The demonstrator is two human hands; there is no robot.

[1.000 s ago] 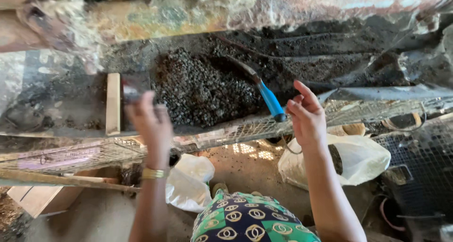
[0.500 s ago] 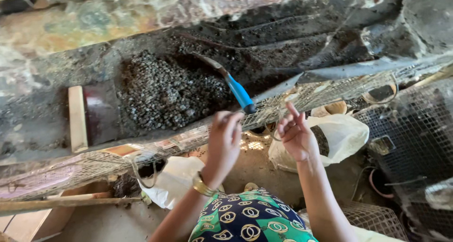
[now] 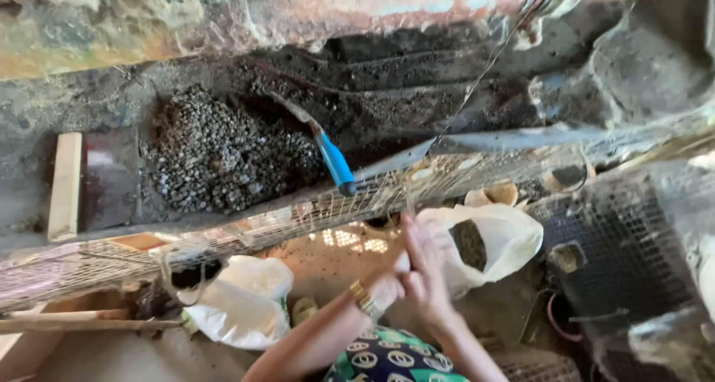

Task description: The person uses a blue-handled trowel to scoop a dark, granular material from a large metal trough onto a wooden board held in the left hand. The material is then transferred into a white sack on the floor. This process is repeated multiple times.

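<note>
1. The left hand (image 3: 387, 289) and the right hand (image 3: 424, 274) meet in front of the person's body, pressed together just below the wire mesh (image 3: 246, 229); the fingers (image 3: 414, 240) of the right hand point upward, and whether either hand grips anything cannot be told, since one hand covers the other
2. A gold watch (image 3: 362, 298) sits on the left wrist
3. The white plastic bag (image 3: 499, 237) lies just beside the right hand, its mouth open on a dark, crumbly fill; whether the hand touches it cannot be told. Judged from its slack folds, the bag is thin, soft and slippery, likely to sag and spill if lifted by one wall, so the gathered rim is the sound place to take hold
4. A second white bag (image 3: 242, 300) rests on the ground to the left, well apart from the hands
5. Beyond the mesh, a trowel with a blue handle (image 3: 335, 162) lies with its blade in a pile of dark pellets (image 3: 216, 155); the tool appears stiff and light, and the handle is the natural grip
6. A pale wooden strip (image 3: 65, 181) lies left of the pile
</note>
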